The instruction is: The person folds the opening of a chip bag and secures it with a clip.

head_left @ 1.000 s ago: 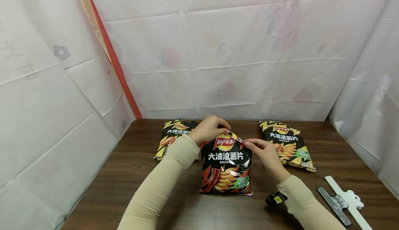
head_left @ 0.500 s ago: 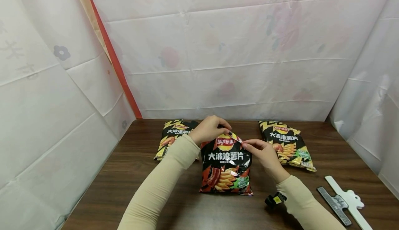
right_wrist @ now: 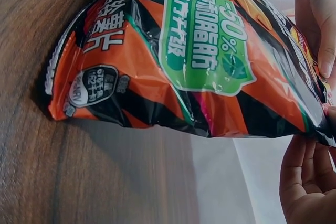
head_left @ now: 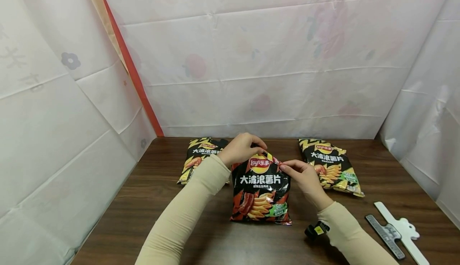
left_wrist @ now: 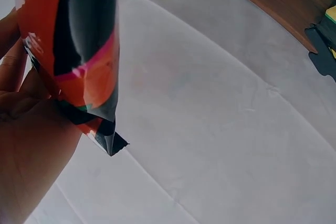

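I read the red bag [head_left: 260, 191] standing on the tabletop [head_left: 140, 201]; left hand [head_left: 242, 149] pinches its top at 12 o'clock, right hand [head_left: 305, 179] at 1. Caution: uneven pulling could burst it; slackening could topple it.

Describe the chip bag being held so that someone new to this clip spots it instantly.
Start at the dark wooden table and look to its middle. There the left hand and right hand hold a chip bag by its top. Its front is red and black, which sets it apart from the yellow-and-black bags farther back on either side.
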Demonstrator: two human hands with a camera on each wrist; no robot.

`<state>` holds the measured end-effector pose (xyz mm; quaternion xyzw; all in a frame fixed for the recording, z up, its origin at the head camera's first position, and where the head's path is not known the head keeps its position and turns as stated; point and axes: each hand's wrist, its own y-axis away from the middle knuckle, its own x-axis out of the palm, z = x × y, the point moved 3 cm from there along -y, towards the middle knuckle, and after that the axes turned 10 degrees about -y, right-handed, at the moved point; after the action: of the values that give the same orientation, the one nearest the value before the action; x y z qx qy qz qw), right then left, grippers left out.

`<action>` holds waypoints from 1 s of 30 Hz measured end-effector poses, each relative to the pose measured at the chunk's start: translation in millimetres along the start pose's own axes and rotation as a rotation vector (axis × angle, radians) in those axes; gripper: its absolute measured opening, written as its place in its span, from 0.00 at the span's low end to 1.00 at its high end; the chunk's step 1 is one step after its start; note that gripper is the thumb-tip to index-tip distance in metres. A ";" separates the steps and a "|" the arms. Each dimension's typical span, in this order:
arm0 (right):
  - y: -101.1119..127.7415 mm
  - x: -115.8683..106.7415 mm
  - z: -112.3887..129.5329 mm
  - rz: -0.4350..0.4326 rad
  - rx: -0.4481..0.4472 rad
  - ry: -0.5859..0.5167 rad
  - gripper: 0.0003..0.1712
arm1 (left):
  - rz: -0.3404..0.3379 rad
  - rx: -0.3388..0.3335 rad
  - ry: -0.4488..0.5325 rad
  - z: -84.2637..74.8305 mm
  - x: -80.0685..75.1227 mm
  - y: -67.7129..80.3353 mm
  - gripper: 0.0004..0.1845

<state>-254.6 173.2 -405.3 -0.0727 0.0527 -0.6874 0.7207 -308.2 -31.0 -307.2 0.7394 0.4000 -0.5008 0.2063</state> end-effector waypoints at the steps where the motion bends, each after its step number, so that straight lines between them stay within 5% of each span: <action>1: 0.0 0.3 -0.1 -0.003 -0.003 0.001 0.20 | -0.001 0.000 -0.003 -0.2 -0.2 0.1 0.10; 16: 1.8 1.2 0.4 -0.003 -0.033 -0.010 0.19 | 0.018 0.011 0.025 2.0 -2.3 1.2 0.11; 30: 2.0 1.3 -1.4 0.004 -0.041 -0.016 0.18 | 0.003 -0.090 0.042 11.1 -3.1 4.4 0.10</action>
<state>-252.9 172.0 -407.0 -0.0932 0.0611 -0.6842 0.7208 -311.7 -42.6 -309.4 0.7404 0.4251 -0.4663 0.2316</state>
